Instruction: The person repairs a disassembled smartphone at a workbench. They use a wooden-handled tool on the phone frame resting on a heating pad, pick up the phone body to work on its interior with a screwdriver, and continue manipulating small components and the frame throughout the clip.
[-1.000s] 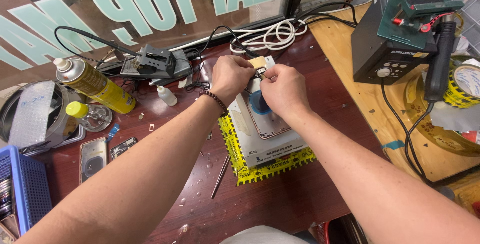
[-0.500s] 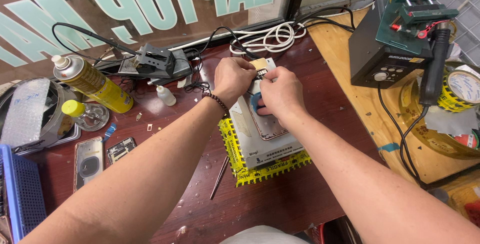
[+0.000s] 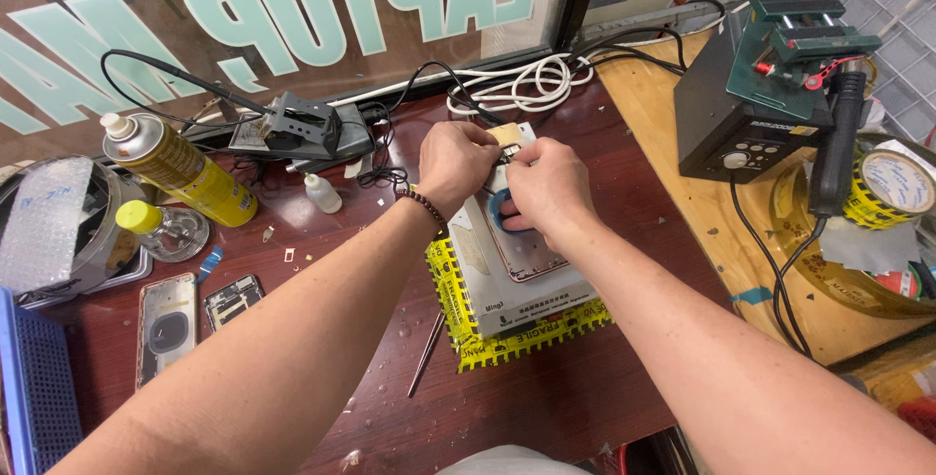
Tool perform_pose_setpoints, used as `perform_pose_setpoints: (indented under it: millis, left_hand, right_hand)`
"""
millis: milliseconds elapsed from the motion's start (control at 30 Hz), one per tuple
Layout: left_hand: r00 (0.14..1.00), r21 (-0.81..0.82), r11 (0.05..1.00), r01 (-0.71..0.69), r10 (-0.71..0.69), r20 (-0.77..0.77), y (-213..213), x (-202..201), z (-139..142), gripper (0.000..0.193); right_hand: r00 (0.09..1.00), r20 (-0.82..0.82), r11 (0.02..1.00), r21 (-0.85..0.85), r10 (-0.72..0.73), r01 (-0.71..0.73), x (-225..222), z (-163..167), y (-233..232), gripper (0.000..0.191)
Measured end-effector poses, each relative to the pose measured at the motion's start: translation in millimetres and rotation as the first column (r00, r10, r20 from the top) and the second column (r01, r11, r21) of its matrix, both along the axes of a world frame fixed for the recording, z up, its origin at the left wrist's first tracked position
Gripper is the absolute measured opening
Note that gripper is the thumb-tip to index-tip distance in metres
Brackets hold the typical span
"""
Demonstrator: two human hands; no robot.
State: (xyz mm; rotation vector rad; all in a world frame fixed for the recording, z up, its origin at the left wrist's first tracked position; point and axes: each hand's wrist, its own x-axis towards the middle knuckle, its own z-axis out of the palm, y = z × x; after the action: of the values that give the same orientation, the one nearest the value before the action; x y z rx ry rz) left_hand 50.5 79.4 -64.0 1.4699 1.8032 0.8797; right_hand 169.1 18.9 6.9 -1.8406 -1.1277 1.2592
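Observation:
A grey plate-topped box (image 3: 517, 290) wrapped in yellow tape stands on the dark red table (image 3: 322, 251). On it lies a phone back shell (image 3: 531, 256) with a blue ring (image 3: 499, 210). My left hand (image 3: 456, 158) and my right hand (image 3: 546, 182) meet over the shell's far end, fingers pinched on a small tan piece (image 3: 507, 136) at the box's far edge. Which hand grips the piece I cannot tell for sure; both touch it.
A yellow spray can (image 3: 180, 168), a small yellow-capped bottle (image 3: 161, 226), two phone parts (image 3: 195, 314) and a blue basket (image 3: 39, 387) lie left. Tweezers (image 3: 426, 353) rest beside the box. A black station (image 3: 751, 95), tape rolls (image 3: 892, 187) and cables (image 3: 517, 80) sit right and behind.
Both hands stay at the far end of the shell; the fingers have shifted slightly on the small tan piece. The camera view has drifted a little.

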Motion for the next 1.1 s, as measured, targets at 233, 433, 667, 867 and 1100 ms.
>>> perform_pose_setpoints:
  millis: [233, 433, 667, 867, 1100]
  left_hand:
    - [1.0, -0.029, 1.0, -0.008, 0.008, 0.008, -1.0, 0.8, 1.8, 0.017]
    - [1.0, -0.033, 0.999, -0.005, 0.005, 0.02, -1.1, 0.5, 1.6, 0.017]
    - [1.0, -0.027, 1.0, -0.002, 0.003, 0.015, -1.2, 0.4, 0.5, 0.018]
    - [1.0, -0.031, 1.0, 0.002, -0.001, 0.016, -2.6, 0.8, 3.6, 0.017]
    - [0.999, -0.049, 0.999, -0.016, 0.017, 0.028, -4.3, 2.0, 6.8, 0.017]
  right_hand:
    - [1.0, 0.001, 1.0, -0.011, 0.003, -0.003, -0.2, 1.9, 0.8, 0.029]
    - [1.0, 0.002, 1.0, -0.017, 0.001, -0.001, -0.3, 1.1, 1.5, 0.03]
    - [1.0, -0.002, 1.0, -0.013, 0.006, -0.006, -0.6, -0.1, 2.0, 0.029]
    - [1.0, -0.005, 1.0, -0.017, 0.009, -0.009, -0.2, 0.5, 2.9, 0.028]
    - [0.999, -0.041, 1.0, -0.024, -0.012, 0.011, -1.3, 0.8, 3.5, 0.025]
